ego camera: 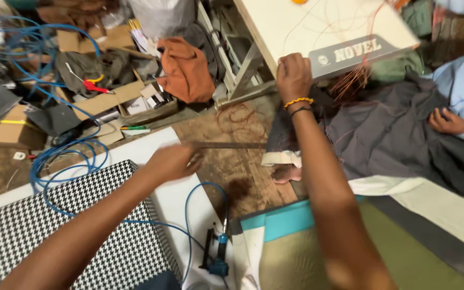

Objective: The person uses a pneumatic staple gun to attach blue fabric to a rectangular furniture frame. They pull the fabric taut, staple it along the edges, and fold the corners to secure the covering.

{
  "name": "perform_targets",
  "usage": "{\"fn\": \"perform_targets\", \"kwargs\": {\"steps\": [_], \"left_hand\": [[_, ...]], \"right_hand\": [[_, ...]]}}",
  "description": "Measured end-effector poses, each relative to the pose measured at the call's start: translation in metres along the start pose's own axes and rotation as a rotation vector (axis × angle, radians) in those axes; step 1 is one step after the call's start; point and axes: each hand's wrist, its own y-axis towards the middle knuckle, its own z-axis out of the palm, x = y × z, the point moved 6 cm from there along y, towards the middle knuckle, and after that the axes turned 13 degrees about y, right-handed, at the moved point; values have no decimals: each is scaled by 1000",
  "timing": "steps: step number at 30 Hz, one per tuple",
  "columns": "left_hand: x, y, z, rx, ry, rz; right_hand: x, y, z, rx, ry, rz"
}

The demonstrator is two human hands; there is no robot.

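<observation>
Houndstooth panel (55,225), lower left: flat, stiff-looking, beside your left forearm. Your left hand (170,161): grip curled around the end of a thin dark rod (232,145) lying level above the wooden floor (243,177); likely rigid and light, best held near its end. Your right hand (292,75): grip clenched on the grey plate (350,53) at the worktop (296,27) edge; probably hard, edges maybe sharp.

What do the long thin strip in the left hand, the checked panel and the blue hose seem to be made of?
Strip: probably metal, dull and dark, thin and straight.
Checked panel: woven-looking fabric in a black-and-white houndstooth pattern, matte.
Blue hose: likely plastic or rubber, smooth, lying in loose coils.
The left hand holds the strip's end.
</observation>
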Motion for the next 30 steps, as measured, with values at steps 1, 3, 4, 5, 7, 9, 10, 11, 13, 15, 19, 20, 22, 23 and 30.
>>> {"fn": "perform_targets", "kwargs": {"steps": [1, 3, 4, 5, 7, 9, 10, 11, 13, 15, 19, 20, 22, 23, 30], "left_hand": [[-6, 41, -24, -155, -26, 133], [-17, 121, -63, -389, -136, 234], [-23, 157, -79, -513, -134, 244], [-26, 191, -91, -565, -184, 211], [-42, 252, -112, -720, -276, 204], [-55, 303, -127, -841, -201, 109], [-61, 324, -133, -876, -148, 56], [-67, 344, -134, -832, -83, 20], [-72, 370, -139, -746, 67, -68], [-67, 394, -129, -559, -2, -152], [-74, 399, -121, -553, 103, -228], [-75, 399, -119, -542, 121, -231], [-77, 400, -114, -521, 134, -245], [-78, 401, -112, -524, 133, -243], [-76, 411, -107, -538, 191, -257]], "right_hand": [[3, 0, 0, 16, -11, -3], [9, 3, 0, 47, -41, -24], [11, 5, 0, 71, -52, -29], [13, 7, 1, 87, -62, -37], [13, 8, 3, 111, -81, -28], [11, 8, 5, 113, -99, -23], [10, 8, 5, 114, -103, -24], [8, 8, 6, 122, -103, -19], [9, 10, 8, 139, -112, -33], [13, 15, 7, 128, -143, -76], [9, 21, 2, 111, -28, 32], [6, 21, 1, 125, -6, 39], [-10, 21, -4, 206, 141, 68], [-24, 23, -6, 270, 282, 90], [-169, 162, -3, 112, 251, 12]]}}
